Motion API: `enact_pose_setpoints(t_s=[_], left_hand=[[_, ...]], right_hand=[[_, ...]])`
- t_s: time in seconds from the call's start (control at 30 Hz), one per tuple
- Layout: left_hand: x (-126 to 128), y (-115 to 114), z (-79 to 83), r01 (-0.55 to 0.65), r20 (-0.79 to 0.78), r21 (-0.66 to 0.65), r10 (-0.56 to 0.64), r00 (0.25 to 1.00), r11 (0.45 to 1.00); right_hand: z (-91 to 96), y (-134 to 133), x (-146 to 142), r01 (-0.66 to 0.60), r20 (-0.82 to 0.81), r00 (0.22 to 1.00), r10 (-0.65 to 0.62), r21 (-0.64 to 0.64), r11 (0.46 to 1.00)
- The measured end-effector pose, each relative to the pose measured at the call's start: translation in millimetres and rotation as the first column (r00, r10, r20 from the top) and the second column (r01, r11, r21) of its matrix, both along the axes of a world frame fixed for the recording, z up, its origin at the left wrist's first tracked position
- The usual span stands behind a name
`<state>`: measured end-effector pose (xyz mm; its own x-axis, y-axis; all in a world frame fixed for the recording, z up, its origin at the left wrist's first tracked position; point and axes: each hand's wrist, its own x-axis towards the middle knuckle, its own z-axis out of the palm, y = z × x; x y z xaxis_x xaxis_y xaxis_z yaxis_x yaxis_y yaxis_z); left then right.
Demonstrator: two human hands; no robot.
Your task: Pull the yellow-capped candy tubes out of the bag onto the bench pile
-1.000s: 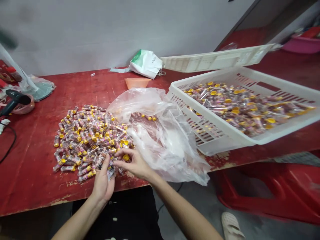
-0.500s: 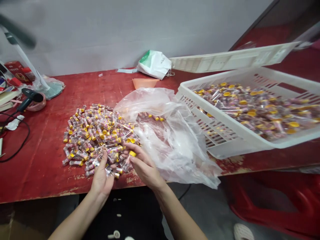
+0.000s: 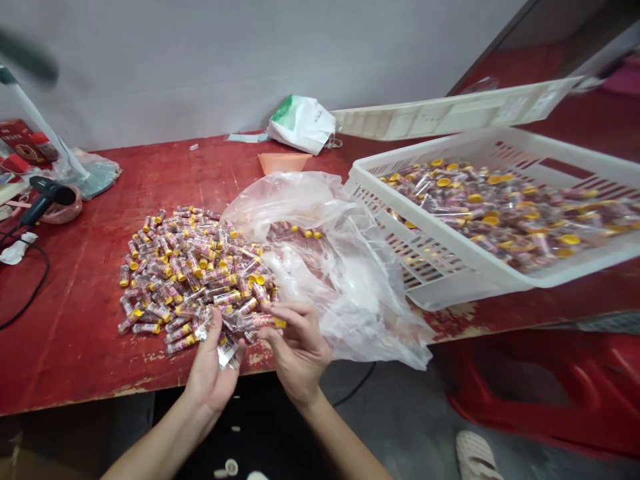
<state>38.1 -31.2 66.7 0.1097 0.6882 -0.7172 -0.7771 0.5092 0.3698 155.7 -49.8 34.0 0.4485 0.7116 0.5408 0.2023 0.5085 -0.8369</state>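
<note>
A heap of small transparent tubes [image 3: 185,273] with yellow caps and pink-and-gold bands lies on the red wooden table [image 3: 75,320]. At the heap's near edge, my left hand [image 3: 213,367] cups a small cellophane-wrapped tube [image 3: 227,350] against its thumb. My right hand [image 3: 297,350] pinches a yellow-capped tube [image 3: 257,321] lying sideways between its fingers, with its cap pointing toward the palm side. Beside the heap lies a crumpled transparent plastic bag [image 3: 325,267] with several tubes inside it. A white plastic crate [image 3: 425,260], full of similar tubes, stands tilted to the right.
A white lid [image 3: 450,113] leans behind the crate. Along the back are a white-and-green bag [image 3: 300,123] and an orange plastic piece [image 3: 284,162]. A black heat gun [image 3: 45,200] and tape roll [image 3: 65,212] lie left. A red stool [image 3: 550,393] stands below right.
My right hand has drawn a yellow-capped tube out of the heap and now holds it sideways. My left hand has shifted slightly right, and the view has tilted a little.
</note>
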Motion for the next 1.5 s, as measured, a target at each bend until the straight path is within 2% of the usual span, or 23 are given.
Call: enact_pose_setpoints(t_s=[0.1,0.2,0.27,0.43,0.5,0.57,0.67,0.77,0.87,0.97,1.03,1.13,1.2,1.27,1.33,1.5], left_hand=[[-0.5,-0.9,-1.5,-0.012,-0.027,0.023,0.012,1.0,1.0],[-0.7,-1.5,-1.4,-0.023,-0.066,0.058,0.027,0.997,0.998],[0.0,-3.0,-1.7,-0.01,-0.126,0.093,0.022,0.992,0.996],[2.1,-6.9,-5.2,-0.029,-0.263,0.218,0.087,0.961,0.976],[1.5,-5.2,-5.9,-0.037,-0.276,0.253,0.109,0.955,0.967],[-0.1,-1.6,-5.4,-0.044,-0.288,0.261,0.122,0.95,0.964],[-3.1,3.9,-3.0,-0.054,-0.263,0.218,0.112,0.958,0.975],[-3.9,5.3,0.4,-0.031,-0.218,0.152,0.064,0.974,0.988],[-1.9,2.2,2.6,-0.002,-0.215,0.122,0.029,0.976,0.993],[0.0,-2.3,1.3,0.03,-0.223,0.113,-0.004,0.975,0.993],[0.1,-4.3,-1.3,0.029,-0.235,0.098,-0.005,0.972,0.995],[-0.8,-5.5,-4.6,0.024,-0.242,0.1,0.001,0.97,0.995],[-1.0,-5.9,-5.3,0.037,-0.246,0.155,0.002,0.969,0.987],[-0.2,-6.6,-5.1,0.062,-0.26,0.232,0.001,0.966,0.971],[1.5,-7.9,-5.1,0.086,-0.283,0.297,0.002,0.959,0.951],[7.5,-12.7,-10.2,0.049,-0.342,0.403,0.101,0.934,0.914]], right_hand=[[-2.4,-6.8,5.8,0.067,0.18,0.98,-0.084,0.103,0.992],[0.4,-10.5,8.9,0.031,0.3,0.951,-0.074,0.147,0.989],[2.6,-11.2,8.5,0.018,0.298,0.953,-0.057,0.132,0.991],[4.6,-12.7,3.8,0.126,0.235,0.961,-0.147,0.102,0.987],[6.4,-15.1,4.7,0.06,0.27,0.96,-0.076,0.067,0.996],[9.3,-18.3,8.4,-0.078,0.316,0.946,0.069,0.017,0.997],[13.0,-22.6,16.8,-0.193,0.296,0.935,0.196,-0.039,0.98],[12.9,-23.6,22.9,-0.166,0.17,0.97,0.174,-0.061,0.984],[10.0,-20.4,23.9,-0.221,0.065,0.972,0.225,-0.072,0.973],[6.8,-15.7,22.8,-0.252,0.03,0.967,0.255,-0.074,0.965],[5.9,-14.2,23.3,-0.206,0.081,0.974,0.211,-0.071,0.976],[7.9,-16.5,27.5,-0.142,0.246,0.959,0.143,-0.022,0.99],[10.7,-20.2,31.4,-0.189,0.358,0.917,0.176,0.002,0.982],[13.7,-23.8,34.1,-0.286,0.436,0.859,0.269,-0.027,0.958],[15.6,-25.6,33.8,-0.324,0.458,0.83,0.32,-0.071,0.943],[12.3,-19.1,20.1,-0.235,0.374,0.889,0.263,-0.12,0.965]])
